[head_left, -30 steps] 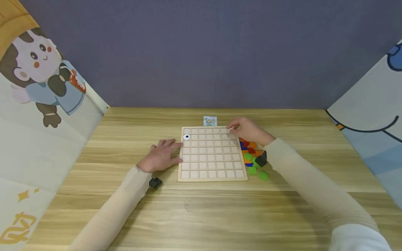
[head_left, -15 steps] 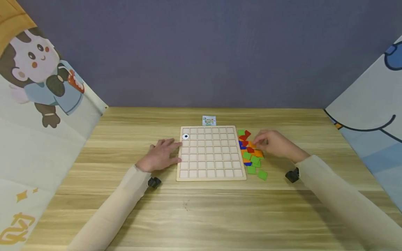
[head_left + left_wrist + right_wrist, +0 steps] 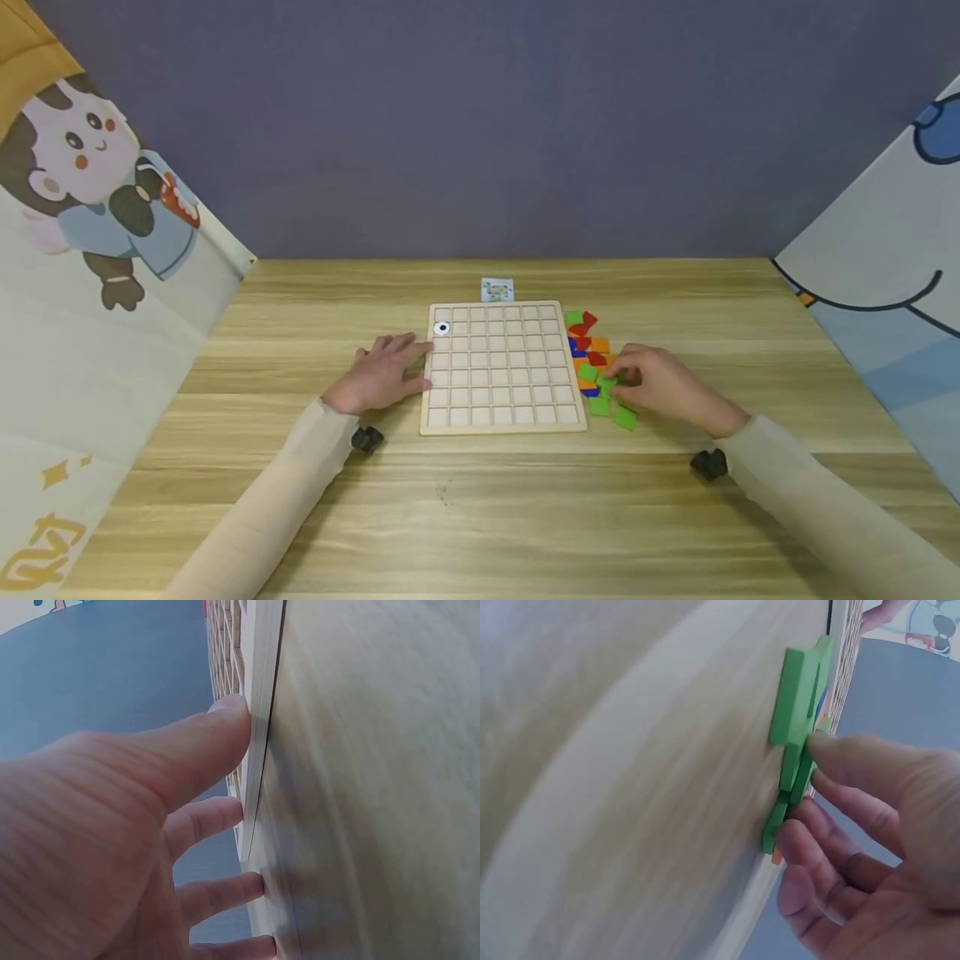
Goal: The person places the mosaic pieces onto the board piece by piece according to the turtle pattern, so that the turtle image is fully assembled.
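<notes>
A square wooden grid board (image 3: 502, 430) lies flat on the table, with a white disc bearing a black dot (image 3: 442, 328) in its upper left area. My left hand (image 3: 382, 372) is spread at the board's left side; its thumb and index finger touch the edge in the left wrist view. To the right of the board, my right hand (image 3: 660, 387) reaches into a loose pile of coloured tiles. Thumb and index finger pinch a green tile (image 3: 802, 778) there, among other green ones. The hand partly covers the pile in the head view.
Red pieces (image 3: 596, 359), orange tiles (image 3: 600, 344) and blue pieces (image 3: 589, 392) lie overlapping close against the board's right edge. Behind the board is a small printed card (image 3: 497, 284). A dark partition (image 3: 510, 133) rises at the table's back.
My right hand has left the board's top right corner, passed over the orange tiles, and come down toward the front onto the green ones. My left hand stays at the board's left edge.
</notes>
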A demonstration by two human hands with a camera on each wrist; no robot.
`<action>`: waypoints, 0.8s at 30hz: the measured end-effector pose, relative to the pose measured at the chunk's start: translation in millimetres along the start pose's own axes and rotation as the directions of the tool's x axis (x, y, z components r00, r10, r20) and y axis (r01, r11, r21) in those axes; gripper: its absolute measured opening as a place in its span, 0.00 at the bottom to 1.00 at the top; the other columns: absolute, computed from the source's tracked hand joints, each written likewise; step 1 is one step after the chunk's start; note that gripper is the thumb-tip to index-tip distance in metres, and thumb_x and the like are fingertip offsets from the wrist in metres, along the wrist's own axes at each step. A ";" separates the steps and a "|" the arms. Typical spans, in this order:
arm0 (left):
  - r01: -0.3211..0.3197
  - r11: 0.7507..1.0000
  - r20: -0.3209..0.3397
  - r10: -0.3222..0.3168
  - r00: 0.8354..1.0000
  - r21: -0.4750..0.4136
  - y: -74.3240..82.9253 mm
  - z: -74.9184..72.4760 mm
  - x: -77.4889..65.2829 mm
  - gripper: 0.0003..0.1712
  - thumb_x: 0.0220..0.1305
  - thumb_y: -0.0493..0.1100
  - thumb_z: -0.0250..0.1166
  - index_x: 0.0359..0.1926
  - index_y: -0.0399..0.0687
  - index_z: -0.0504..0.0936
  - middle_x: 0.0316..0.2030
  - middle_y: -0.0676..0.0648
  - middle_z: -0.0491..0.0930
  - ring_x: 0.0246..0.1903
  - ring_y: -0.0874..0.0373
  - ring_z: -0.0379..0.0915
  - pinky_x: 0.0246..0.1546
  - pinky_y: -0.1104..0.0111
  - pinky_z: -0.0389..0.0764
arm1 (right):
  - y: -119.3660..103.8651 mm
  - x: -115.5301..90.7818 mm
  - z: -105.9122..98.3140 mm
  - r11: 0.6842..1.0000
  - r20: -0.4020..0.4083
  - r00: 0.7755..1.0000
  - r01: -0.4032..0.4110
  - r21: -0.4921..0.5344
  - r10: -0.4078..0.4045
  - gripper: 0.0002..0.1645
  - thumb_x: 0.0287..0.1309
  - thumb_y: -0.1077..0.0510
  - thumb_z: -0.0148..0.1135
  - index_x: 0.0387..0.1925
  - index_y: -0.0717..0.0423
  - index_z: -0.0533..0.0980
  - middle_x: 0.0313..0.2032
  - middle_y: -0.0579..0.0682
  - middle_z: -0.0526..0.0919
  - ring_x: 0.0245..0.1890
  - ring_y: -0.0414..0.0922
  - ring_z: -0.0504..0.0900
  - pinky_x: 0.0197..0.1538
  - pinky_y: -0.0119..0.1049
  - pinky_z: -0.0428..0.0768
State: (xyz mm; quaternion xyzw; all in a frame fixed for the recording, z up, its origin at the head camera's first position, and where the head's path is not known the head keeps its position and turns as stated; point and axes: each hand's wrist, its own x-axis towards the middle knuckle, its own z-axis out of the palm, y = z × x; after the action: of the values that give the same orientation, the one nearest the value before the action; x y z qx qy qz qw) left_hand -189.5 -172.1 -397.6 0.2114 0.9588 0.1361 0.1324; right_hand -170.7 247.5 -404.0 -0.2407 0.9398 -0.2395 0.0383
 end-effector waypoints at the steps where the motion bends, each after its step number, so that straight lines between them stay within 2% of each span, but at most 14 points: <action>1: -0.002 1.000 0.001 0.002 1.000 -0.001 0.0 0.0 -0.1 0.39 0.65 0.60 0.57 0.72 0.55 0.58 0.71 0.38 0.50 0.66 0.33 0.45 0.56 0.30 0.50 | -0.6 0.6 0.4 1.000 -0.002 1.000 -0.015 -0.006 0.015 0.12 0.46 0.60 0.74 0.37 0.52 0.83 0.30 0.41 0.77 0.26 0.37 0.72 0.28 0.32 0.75; 6: -0.004 1.000 0.000 0.004 1.000 -0.001 0.5 0.0 -0.1 0.39 0.64 0.60 0.57 0.72 0.55 0.58 0.71 0.38 0.50 0.66 0.33 0.46 0.56 0.30 0.51 | -3.6 3.3 1.3 0.999 -0.017 0.999 -0.033 -0.019 0.033 0.12 0.46 0.61 0.74 0.36 0.53 0.84 0.29 0.40 0.77 0.25 0.38 0.71 0.26 0.31 0.74; 10: -0.003 1.000 -0.001 0.003 1.000 0.002 0.5 -0.1 0.0 0.38 0.65 0.60 0.57 0.72 0.55 0.58 0.71 0.38 0.49 0.66 0.33 0.45 0.56 0.30 0.50 | -8.0 10.0 0.6 1.000 -0.051 0.999 -0.002 -0.022 0.000 0.12 0.46 0.60 0.73 0.36 0.52 0.85 0.29 0.40 0.77 0.24 0.39 0.70 0.25 0.31 0.73; 14: -0.007 1.000 -0.006 0.007 1.000 0.003 0.1 0.3 0.0 0.38 0.65 0.60 0.57 0.72 0.54 0.58 0.71 0.38 0.50 0.66 0.33 0.45 0.56 0.30 0.51 | -20.1 24.2 1.0 0.999 -0.053 0.997 0.050 0.017 -0.049 0.11 0.48 0.59 0.72 0.38 0.51 0.84 0.32 0.40 0.77 0.24 0.39 0.69 0.24 0.31 0.73; 19: -0.013 1.000 -0.012 0.013 1.000 -0.005 0.3 0.4 -0.4 0.38 0.65 0.59 0.57 0.72 0.54 0.58 0.71 0.38 0.50 0.67 0.34 0.45 0.56 0.29 0.49 | -44.2 56.7 7.5 0.986 -0.021 0.991 0.133 0.099 -0.132 0.10 0.50 0.60 0.71 0.38 0.51 0.83 0.38 0.41 0.79 0.26 0.38 0.73 0.28 0.32 0.76; 24: 0.002 1.000 -0.007 -0.002 1.000 -0.006 0.3 1.7 -0.1 0.38 0.65 0.60 0.56 0.72 0.56 0.57 0.71 0.38 0.48 0.67 0.33 0.43 0.56 0.30 0.49 | -72.3 103.9 23.1 0.969 0.022 0.978 0.203 0.143 -0.208 0.08 0.51 0.62 0.69 0.36 0.52 0.84 0.34 0.42 0.79 0.32 0.38 0.75 0.35 0.33 0.78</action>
State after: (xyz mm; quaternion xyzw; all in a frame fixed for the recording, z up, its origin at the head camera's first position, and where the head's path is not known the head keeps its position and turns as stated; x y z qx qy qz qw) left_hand -188.7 -171.5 -399.0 0.2097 0.9590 0.1397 0.1297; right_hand -226.6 133.0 -385.9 -0.3380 0.8898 -0.3028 0.0475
